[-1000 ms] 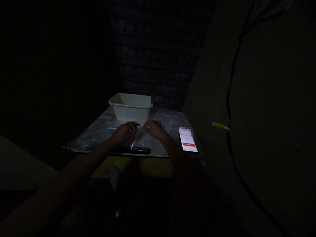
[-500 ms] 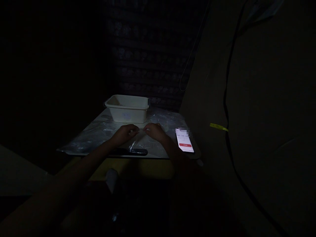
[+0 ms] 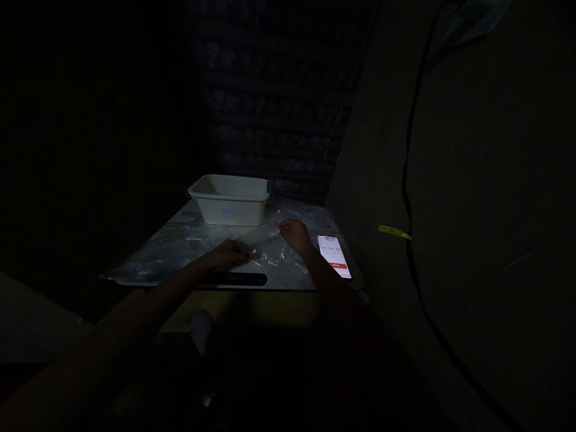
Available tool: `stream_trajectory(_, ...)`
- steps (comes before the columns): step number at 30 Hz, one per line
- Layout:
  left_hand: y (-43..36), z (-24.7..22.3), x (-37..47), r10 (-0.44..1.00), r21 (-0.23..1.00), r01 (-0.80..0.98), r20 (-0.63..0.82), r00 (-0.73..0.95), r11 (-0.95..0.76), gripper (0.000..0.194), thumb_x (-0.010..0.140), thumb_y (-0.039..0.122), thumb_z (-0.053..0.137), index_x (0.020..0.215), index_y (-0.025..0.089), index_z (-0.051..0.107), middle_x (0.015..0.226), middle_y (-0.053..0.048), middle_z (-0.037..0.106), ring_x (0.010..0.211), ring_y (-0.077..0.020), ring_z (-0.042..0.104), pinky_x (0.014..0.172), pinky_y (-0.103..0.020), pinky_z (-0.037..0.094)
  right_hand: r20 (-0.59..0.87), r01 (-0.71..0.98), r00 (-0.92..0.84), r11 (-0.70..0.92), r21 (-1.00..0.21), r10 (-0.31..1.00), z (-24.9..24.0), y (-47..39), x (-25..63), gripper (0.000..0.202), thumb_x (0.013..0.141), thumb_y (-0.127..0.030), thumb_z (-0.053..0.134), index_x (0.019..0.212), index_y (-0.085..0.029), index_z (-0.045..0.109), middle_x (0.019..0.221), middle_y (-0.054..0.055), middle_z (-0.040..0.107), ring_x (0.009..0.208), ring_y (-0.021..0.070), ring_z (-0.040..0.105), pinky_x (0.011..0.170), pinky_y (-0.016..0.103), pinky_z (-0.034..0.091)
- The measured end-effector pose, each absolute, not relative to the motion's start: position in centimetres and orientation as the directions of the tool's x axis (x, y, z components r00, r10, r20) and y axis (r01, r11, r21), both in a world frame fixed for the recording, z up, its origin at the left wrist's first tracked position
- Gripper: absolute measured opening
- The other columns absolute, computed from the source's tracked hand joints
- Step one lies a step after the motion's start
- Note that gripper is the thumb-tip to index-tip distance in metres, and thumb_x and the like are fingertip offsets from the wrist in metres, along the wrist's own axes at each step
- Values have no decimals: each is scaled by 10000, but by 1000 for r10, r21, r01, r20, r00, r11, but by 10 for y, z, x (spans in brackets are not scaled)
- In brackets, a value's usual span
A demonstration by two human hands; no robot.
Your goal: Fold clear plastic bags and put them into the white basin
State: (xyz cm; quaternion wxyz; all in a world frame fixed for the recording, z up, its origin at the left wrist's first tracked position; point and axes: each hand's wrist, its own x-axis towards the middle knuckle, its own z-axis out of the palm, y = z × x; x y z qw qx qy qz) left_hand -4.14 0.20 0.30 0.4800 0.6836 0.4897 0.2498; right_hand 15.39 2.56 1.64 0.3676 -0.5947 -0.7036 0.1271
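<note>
A piece of clear plastic film [image 3: 266, 236] stretches between my two hands above the table. My right hand [image 3: 294, 234] pinches its upper right end, with thumb and fingers pressed together. Lower and to the left, my left hand [image 3: 228, 254] is closed on the other end; its fingertips are slightly blurred. Dim light hides whether the film is a bag or a single sheet. Behind my hands stands a pale rectangular plastic tub [image 3: 230, 210] with dark handles at its ends.
More crinkled clear plastic [image 3: 153, 258] covers the white tabletop [image 3: 189, 223]. A dark slot or bar [image 3: 243, 279] lies along the front edge. To the right rests a lit phone [image 3: 333, 257] showing a timer. A black cable [image 3: 407, 180] with a yellow tag [image 3: 394, 231] hangs farther right.
My hands have drawn apart: the right moved up and right, the left slightly down and toward me. The plastic film between them is now spread out.
</note>
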Motion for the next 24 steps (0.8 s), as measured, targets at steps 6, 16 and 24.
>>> stream_trajectory(6, 7, 5, -40, 983, 898, 440, -78, 165, -2, 192, 552, 307, 528, 505, 121, 533, 426, 11, 509, 382, -79, 444, 380, -191, 317, 328, 653, 13, 241, -718, 944, 15, 26, 154, 161, 623, -144, 443, 681, -155, 593, 702, 18, 616, 657, 116, 561, 588, 198, 420)
stream_trajectory(16, 10, 8, -44, 1000, 952, 306, 2, 19, -8, 172, 555, 295, 533, 564, 128, 491, 458, 36, 500, 310, -63, 434, 335, -184, 311, 126, 526, -4, 110, -844, 992, 7, 27, 153, 132, 624, -187, 461, 566, -128, 563, 461, -25, 516, 423, 68, 481, 413, 162, 349)
stream_trajectory(24, 19, -3, -48, 1000, 991, 130, -24, 12, 22, 147, 572, 249, 546, 622, 131, 474, 532, 19, 540, 399, -115, 537, 401, -218, 397, -6, 530, -240, 126, -839, 971, -1, 20, 164, 32, 520, -125, 578, 504, -117, 551, 436, -51, 493, 418, 47, 442, 427, 162, 332)
